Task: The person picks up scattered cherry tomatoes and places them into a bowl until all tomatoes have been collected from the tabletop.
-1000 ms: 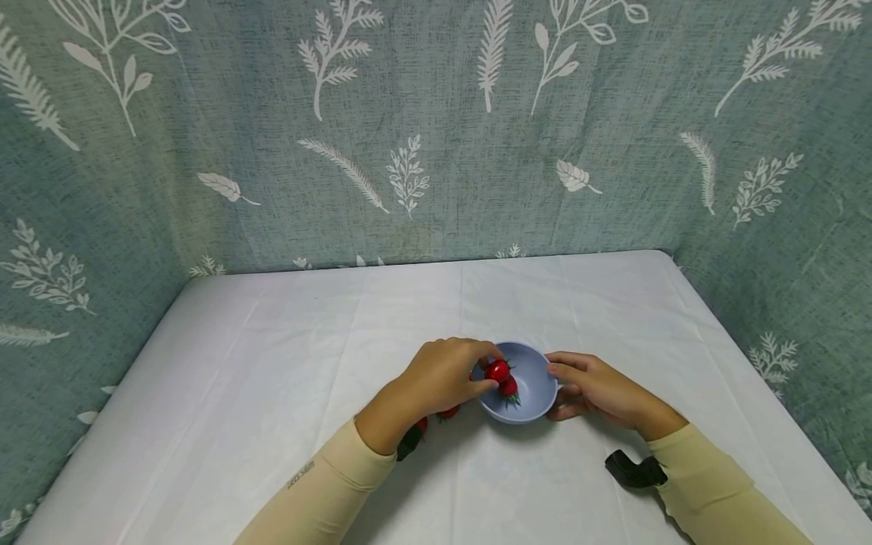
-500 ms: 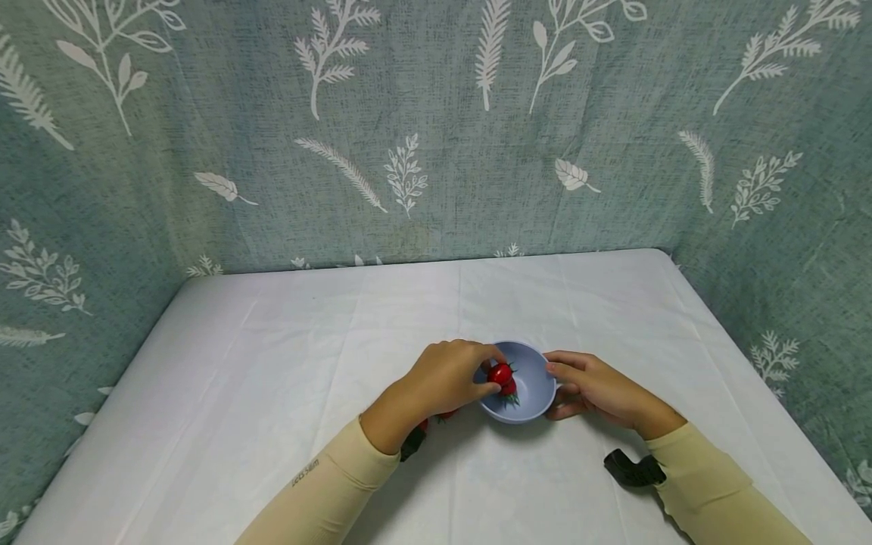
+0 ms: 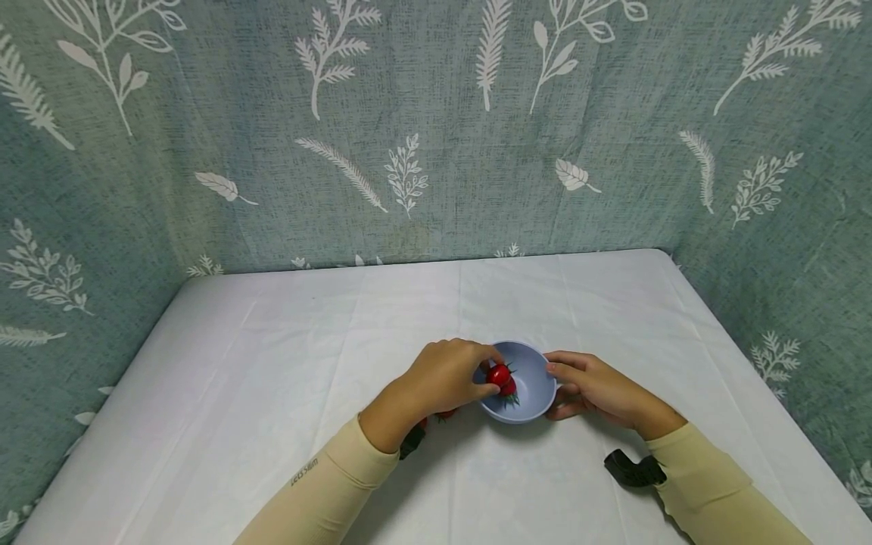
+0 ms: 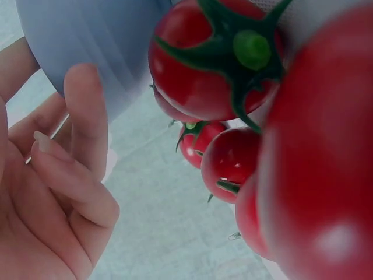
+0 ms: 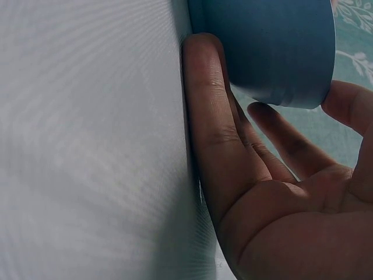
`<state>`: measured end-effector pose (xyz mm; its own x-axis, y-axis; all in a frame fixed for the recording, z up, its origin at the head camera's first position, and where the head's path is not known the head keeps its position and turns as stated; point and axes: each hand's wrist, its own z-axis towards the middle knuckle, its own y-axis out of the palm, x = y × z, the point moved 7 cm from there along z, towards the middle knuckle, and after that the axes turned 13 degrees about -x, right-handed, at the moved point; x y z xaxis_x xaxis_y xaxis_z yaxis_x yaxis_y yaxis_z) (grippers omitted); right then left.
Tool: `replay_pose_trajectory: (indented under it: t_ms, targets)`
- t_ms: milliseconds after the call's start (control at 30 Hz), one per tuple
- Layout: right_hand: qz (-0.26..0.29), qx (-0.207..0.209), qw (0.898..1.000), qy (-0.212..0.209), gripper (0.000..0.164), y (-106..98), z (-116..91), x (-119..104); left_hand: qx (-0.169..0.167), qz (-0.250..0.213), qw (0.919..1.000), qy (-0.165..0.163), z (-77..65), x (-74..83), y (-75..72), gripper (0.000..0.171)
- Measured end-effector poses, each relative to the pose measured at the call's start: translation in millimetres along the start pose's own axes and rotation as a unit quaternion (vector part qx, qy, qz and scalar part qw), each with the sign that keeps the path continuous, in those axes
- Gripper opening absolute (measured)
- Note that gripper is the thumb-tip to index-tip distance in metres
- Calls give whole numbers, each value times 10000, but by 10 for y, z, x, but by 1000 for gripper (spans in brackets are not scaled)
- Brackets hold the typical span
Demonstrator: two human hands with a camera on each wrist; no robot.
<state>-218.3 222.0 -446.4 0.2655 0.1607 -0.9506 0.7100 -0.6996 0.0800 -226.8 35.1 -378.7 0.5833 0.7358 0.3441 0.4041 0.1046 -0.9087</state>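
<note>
A light blue bowl [image 3: 534, 386] stands on the table between the hands. My left hand [image 3: 446, 378] reaches over its left rim and pinches a red tomato [image 3: 499, 374] with thumb and fingers. Another tomato [image 3: 508, 387] with green sepals lies inside, partly covered by the first. In the left wrist view, curled fingers [image 4: 84, 111] are close to the bowl's outer wall, whose bulk hides the pinched tomato. My right hand [image 3: 599, 390] holds the bowl from the right, thumb at the rim and other fingers [image 5: 213, 105] along the side.
More tomatoes [image 4: 215, 58] lie on the table below the left wrist, mostly hidden by the arm in the head view. A black strap [image 3: 635, 469] hangs at the right cuff. A leaf-patterned curtain [image 3: 436, 166] surrounds the white-covered table [image 3: 306, 333].
Over the last second the left hand has shifted very slightly rightward with the tomato. The bowl and right hand have stayed practically in place.
</note>
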Motion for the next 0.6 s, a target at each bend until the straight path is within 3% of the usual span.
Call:
replay_pose_trajectory:
  t_ms: [600]
  targets:
    - [-31,39,10000,27,63,-23,14,41,-81,158,9998,-50,-23,15,-19,34]
